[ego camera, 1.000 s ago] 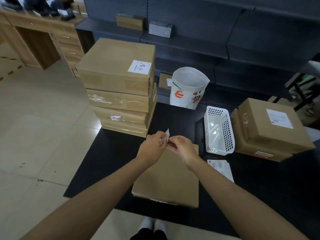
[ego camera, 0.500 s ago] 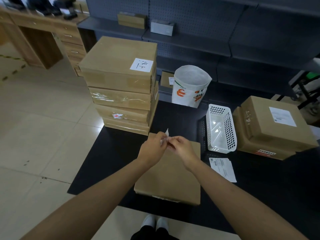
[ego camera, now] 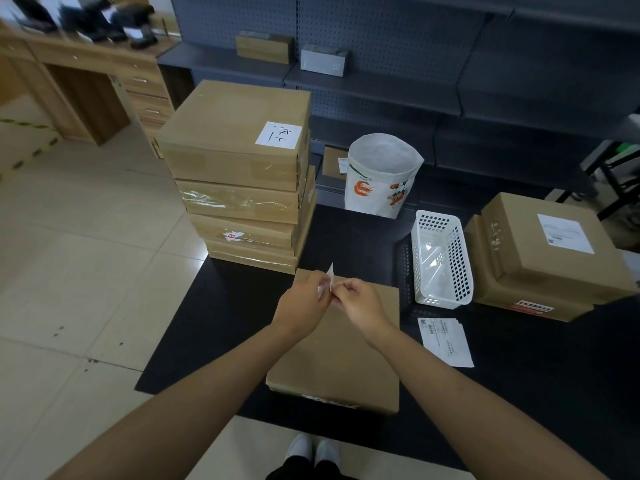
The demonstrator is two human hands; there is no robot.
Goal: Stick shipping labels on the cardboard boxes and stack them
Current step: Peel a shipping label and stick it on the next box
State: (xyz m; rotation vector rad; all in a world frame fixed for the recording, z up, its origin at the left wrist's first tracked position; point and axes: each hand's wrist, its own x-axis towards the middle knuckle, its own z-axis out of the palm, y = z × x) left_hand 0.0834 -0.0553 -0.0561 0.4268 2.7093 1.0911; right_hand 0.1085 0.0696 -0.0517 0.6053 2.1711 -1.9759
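Observation:
A flat cardboard box (ego camera: 337, 368) lies on the black table (ego camera: 221, 317) in front of me. Above its far end, my left hand (ego camera: 303, 308) and my right hand (ego camera: 360, 301) pinch a small white shipping label (ego camera: 329, 277) between their fingertips; it stands up on edge. More labels (ego camera: 445, 341) lie on the table to the right of the box. A stack of several cardboard boxes (ego camera: 242, 174) stands at the table's far left, the top one bearing a white label. Two stacked boxes (ego camera: 547, 258) with a printed label sit at the right.
A white perforated basket (ego camera: 441, 261) stands between the flat box and the right-hand boxes. A white paper bag (ego camera: 381, 174) stands at the table's back. Dark shelving (ego camera: 381, 88) runs behind. A wooden desk (ego camera: 86, 81) is at far left, tiled floor beside the table.
Both hands stay together on the label above the box; only small finger movements. The view has shifted slightly.

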